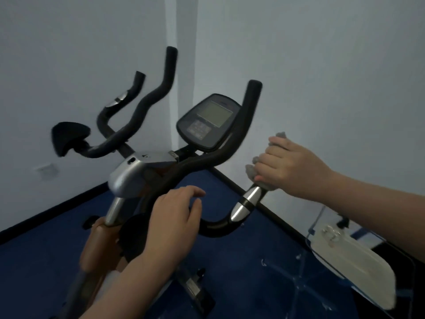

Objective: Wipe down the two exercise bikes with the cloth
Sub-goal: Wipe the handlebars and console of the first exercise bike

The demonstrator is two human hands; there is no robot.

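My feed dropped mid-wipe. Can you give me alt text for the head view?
The right hand grips a grey cloth around the exercise bike's right handlebar end, above its silver sensor. The left hand rests open on the lower bar, below the console; a second set of handlebars stands behind.

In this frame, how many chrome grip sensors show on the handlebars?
2: one chrome sensor just below the right hand holding the cloth, another on the far-left handlebar branch. Others may be hidden.
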